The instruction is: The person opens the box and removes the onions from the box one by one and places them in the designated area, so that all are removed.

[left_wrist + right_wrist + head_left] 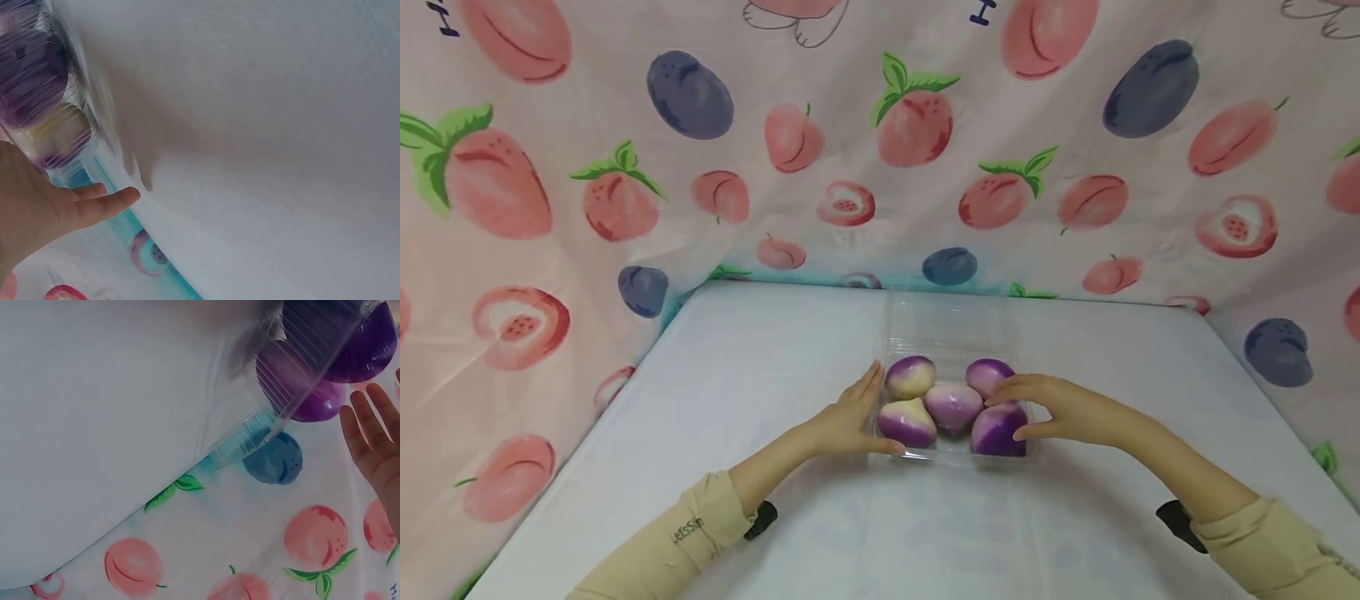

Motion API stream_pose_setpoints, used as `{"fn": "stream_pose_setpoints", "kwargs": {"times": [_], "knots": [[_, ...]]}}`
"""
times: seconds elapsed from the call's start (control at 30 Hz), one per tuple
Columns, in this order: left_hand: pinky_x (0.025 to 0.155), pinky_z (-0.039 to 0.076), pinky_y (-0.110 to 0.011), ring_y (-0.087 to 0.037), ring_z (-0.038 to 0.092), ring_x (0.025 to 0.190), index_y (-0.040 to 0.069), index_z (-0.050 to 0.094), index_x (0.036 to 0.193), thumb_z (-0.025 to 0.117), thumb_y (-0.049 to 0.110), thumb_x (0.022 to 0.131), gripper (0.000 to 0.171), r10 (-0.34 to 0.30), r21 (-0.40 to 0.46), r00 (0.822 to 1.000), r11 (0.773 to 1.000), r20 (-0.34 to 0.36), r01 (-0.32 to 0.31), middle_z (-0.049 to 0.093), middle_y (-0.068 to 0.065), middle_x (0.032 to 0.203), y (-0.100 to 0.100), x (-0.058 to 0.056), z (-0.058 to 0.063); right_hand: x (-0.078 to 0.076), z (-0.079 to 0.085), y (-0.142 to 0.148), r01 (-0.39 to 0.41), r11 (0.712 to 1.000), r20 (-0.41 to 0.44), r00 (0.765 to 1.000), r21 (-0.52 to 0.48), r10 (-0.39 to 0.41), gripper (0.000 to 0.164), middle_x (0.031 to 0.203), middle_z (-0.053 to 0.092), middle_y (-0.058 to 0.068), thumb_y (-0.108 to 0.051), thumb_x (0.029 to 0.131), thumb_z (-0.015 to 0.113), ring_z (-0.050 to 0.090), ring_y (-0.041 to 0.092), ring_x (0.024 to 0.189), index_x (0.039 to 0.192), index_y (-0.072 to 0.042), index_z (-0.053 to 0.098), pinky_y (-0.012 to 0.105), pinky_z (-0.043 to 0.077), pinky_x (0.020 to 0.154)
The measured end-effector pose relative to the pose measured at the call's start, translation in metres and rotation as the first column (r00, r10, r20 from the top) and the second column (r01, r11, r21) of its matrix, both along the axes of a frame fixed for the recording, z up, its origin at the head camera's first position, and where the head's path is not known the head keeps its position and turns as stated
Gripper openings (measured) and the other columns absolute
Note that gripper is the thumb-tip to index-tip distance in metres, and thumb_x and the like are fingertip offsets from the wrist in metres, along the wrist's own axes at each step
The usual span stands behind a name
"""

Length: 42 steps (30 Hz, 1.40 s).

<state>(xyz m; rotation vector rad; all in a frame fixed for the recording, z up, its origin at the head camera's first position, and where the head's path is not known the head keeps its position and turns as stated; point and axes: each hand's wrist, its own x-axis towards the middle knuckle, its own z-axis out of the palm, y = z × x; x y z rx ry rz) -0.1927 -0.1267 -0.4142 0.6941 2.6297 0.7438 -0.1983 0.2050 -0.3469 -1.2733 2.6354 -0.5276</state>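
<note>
Several smooth, purple-and-cream turnips (953, 406) lie in a clear plastic clamshell box (955, 457), whose lid (951, 321) is folded back away from me. My left hand (847, 421) is at the box's left side, fingers extended along the wall and thumb at the front left corner. In the left wrist view its fingers (103, 207) are straight. Over the right side reaches my right hand (1063, 408), with its fingers above the turnips there and its thumb by the dark purple turnip (997, 429). The right wrist view shows its fingers (369, 428) loosely straight; contact cannot be made out.
A white cloth-covered table (760, 350) lies under the box. Behind it and at both sides hangs a pink curtain (865, 100) printed with fruit. Dark wrist straps (762, 521) show at the beige sleeves (677, 533).
</note>
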Motion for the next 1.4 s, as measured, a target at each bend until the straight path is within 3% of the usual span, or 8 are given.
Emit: {"fn": "stream_pose_setpoints", "kwargs": {"times": [0.3,0.67,0.97,1.4], "knots": [[0.111,0.023,-0.060,-0.036,0.002,0.146,0.004,-0.004,0.151,0.067,0.065,0.073,0.121,0.019,0.030,1.000,0.999,0.006,-0.019,-0.012,-0.011,0.159,0.001,0.003,0.000,0.003,-0.005,-0.002,0.018,0.999,0.052,0.998,0.038,-0.020,0.047,0.124,0.063,0.007,-0.018,0.081,0.073,0.053,0.034,0.119,0.124,-0.008,0.059,0.051,0.045,0.097],[0.113,0.021,-0.058,-0.034,0.000,0.147,0.004,-0.004,0.151,0.066,0.065,0.074,0.120,0.014,0.033,1.000,0.999,-0.002,-0.014,-0.011,-0.012,0.159,0.000,0.003,-0.002,0.000,-0.016,-0.007,-0.052,0.996,-0.033,0.998,0.078,0.055,0.046,0.120,0.059,0.009,-0.015,0.076,0.078,0.053,0.032,0.111,0.120,-0.012,0.062,0.048,0.050,0.091],[0.111,0.022,-0.060,-0.034,0.000,0.146,0.006,-0.005,0.151,0.066,0.066,0.073,0.122,0.019,0.039,1.000,0.999,0.004,-0.019,-0.013,-0.009,0.159,0.002,0.002,-0.002,-0.002,-0.013,-0.012,-0.098,0.984,-0.099,0.989,0.148,0.113,0.045,0.107,0.054,0.003,-0.016,0.073,0.081,0.052,0.023,0.100,0.114,-0.010,0.064,0.040,0.053,0.085],[0.113,0.019,-0.058,-0.036,-0.001,0.146,0.008,-0.007,0.151,0.068,0.064,0.073,0.121,0.043,0.079,0.998,0.996,0.043,-0.046,-0.015,-0.007,0.159,0.003,0.002,-0.003,0.000,-0.010,-0.006,-0.050,0.989,-0.077,0.995,0.137,0.061,0.046,0.115,0.056,0.005,-0.017,0.074,0.079,0.053,0.025,0.106,0.117,-0.012,0.062,0.042,0.052,0.090]]}}
